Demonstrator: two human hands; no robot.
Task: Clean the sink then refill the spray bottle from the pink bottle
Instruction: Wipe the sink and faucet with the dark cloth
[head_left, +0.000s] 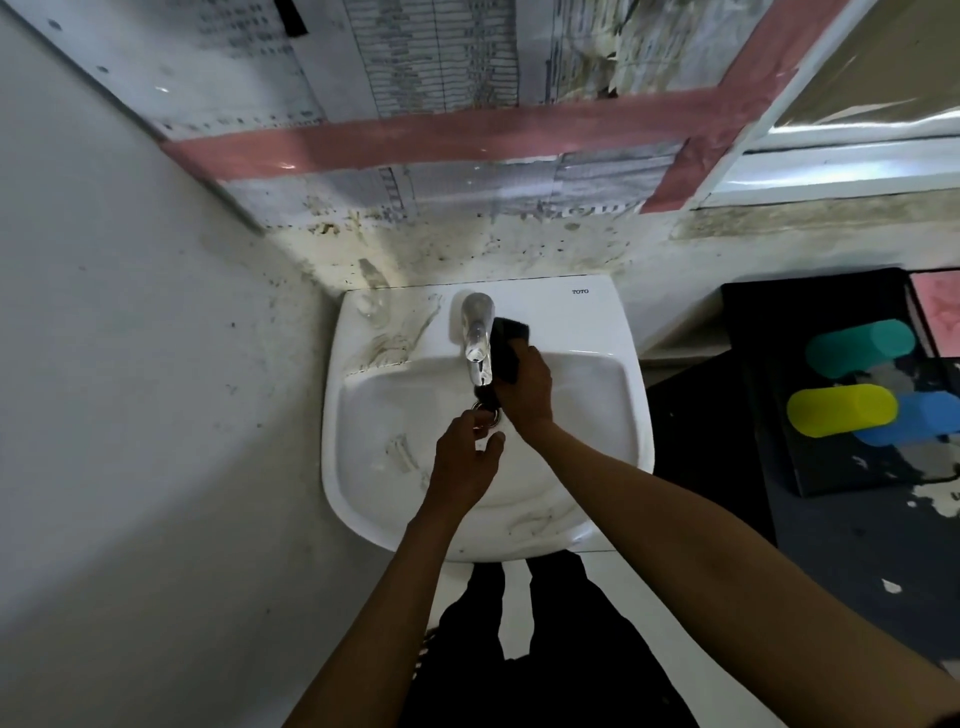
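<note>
A white wall-hung sink (597, 415) fills the middle of the view, with dirt streaks on its left ledge and front rim. A chrome tap (475, 332) stands at the back centre. My right hand (524, 389) grips a black cloth (506, 345) and holds it against the right side of the tap. My left hand (467, 457) hovers over the basin just in front of the drain (491, 413), fingers loosely curled and holding nothing. No spray bottle or pink bottle is in view.
A stained wall with paper sheets and pink tape rises behind the sink. To the right, a black box (831, 457) holds teal (860, 347), yellow (841, 410) and blue (919, 418) cylinders. A grey wall closes in on the left.
</note>
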